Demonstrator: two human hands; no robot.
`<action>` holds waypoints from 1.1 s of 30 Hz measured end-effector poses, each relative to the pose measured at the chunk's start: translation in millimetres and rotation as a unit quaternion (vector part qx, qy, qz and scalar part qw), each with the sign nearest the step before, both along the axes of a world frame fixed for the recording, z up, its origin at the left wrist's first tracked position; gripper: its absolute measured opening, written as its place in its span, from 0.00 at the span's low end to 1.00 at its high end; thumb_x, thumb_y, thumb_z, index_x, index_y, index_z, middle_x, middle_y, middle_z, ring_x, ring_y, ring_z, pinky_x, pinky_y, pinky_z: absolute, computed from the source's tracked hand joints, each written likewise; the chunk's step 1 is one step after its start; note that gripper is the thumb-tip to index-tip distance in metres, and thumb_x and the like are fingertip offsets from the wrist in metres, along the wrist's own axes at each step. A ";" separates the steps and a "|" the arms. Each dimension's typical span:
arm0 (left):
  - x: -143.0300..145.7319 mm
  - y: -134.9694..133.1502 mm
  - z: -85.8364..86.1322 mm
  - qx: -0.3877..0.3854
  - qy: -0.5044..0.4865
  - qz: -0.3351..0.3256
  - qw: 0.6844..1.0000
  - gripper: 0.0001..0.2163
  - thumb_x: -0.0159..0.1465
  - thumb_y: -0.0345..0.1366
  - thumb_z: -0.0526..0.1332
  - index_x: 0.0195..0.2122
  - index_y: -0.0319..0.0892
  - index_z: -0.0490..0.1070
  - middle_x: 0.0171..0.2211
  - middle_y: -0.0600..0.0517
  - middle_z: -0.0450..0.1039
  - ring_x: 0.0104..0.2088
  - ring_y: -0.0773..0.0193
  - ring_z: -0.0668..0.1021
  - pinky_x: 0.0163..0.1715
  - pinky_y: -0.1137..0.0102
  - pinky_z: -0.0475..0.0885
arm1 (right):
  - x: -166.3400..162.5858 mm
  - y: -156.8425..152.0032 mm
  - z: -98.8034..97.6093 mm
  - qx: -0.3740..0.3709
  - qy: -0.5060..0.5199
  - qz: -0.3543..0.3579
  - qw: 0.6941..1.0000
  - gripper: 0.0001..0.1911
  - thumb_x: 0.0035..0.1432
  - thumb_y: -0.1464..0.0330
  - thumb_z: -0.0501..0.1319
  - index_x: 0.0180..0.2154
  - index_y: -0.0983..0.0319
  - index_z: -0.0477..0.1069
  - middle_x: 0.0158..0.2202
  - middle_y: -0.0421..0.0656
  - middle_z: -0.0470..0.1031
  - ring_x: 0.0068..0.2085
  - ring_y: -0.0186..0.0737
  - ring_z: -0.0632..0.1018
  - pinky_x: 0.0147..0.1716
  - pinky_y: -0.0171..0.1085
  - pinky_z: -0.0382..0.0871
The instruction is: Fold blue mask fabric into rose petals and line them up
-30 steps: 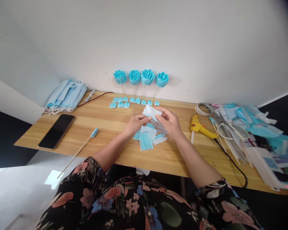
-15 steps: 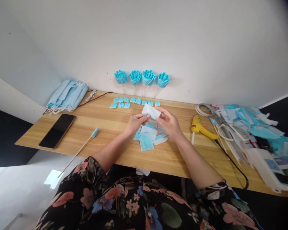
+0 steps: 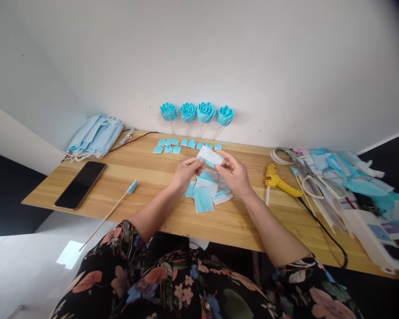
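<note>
Between my two hands is a white-and-blue piece of mask fabric [image 3: 210, 156], its lower edge folded up so a blue strip shows along it. My left hand [image 3: 186, 173] pinches its left corner between thumb and fingers. At the right end, my right hand [image 3: 233, 173] grips it with thumb and forefinger. Beneath them several cut fabric squares [image 3: 203, 200], blue and white, lie in a loose pile on the wooden table [image 3: 166, 215]. Small folded blue petals [image 3: 176, 149] sit in rows just beyond my hands.
Several blue fabric roses [image 3: 188, 113] on sticks lean against the wall. Stacked face masks [image 3: 95, 137], a phone [image 3: 80, 184] and a blue-tipped stick [image 3: 111, 209] are on the left. On the right are a yellow glue gun [image 3: 281, 181], scissors [image 3: 314, 186], fabric scraps [image 3: 362, 177] and a white power strip [image 3: 372, 239].
The blue fold along the fabric's lower edge now shows as a longer, straighter strip. Both hands keep hold of it. The whole view has shifted slightly.
</note>
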State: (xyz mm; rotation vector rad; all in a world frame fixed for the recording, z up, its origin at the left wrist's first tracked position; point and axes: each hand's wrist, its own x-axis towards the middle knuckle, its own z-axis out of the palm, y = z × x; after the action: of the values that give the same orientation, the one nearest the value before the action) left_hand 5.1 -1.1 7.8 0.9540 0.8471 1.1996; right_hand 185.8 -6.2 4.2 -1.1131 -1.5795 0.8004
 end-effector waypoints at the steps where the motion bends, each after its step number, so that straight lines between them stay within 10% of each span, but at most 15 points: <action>1: -0.1 0.5 0.1 -0.009 -0.017 -0.001 1.000 0.16 0.54 0.45 0.70 0.20 0.38 0.71 0.20 0.54 0.67 0.24 0.71 0.68 0.27 0.72 0.61 | -0.2 -0.2 0.0 0.002 -0.004 -0.001 1.000 0.24 0.57 0.64 0.64 0.57 0.56 0.72 0.28 0.38 0.73 0.32 0.38 0.73 0.42 0.42 0.71; 25: 0.4 4.0 2.2 -0.044 -0.108 -0.013 0.993 0.14 0.52 0.40 0.74 0.26 0.37 0.73 0.26 0.50 0.76 0.29 0.67 0.77 0.30 0.71 0.66 | -0.9 1.0 3.8 0.030 -0.056 -0.004 0.998 0.21 0.59 0.67 0.60 0.55 0.57 0.72 0.32 0.39 0.78 0.36 0.38 0.78 0.43 0.41 0.73; 33: -0.6 5.4 3.4 -0.084 -0.115 -0.042 0.989 0.13 0.52 0.39 0.74 0.28 0.37 0.72 0.23 0.51 0.75 0.27 0.67 0.77 0.31 0.71 0.66 | 11.6 9.1 9.6 0.286 -0.255 -0.010 0.924 0.26 0.60 0.73 0.60 0.59 0.54 0.69 0.59 0.48 0.73 0.59 0.51 0.72 0.59 0.55 0.65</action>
State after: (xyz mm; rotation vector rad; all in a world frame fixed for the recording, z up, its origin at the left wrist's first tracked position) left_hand 4.5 4.3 11.2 0.6933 0.7049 1.1231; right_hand 197.4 2.9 13.8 -0.9302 -2.0490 -0.0078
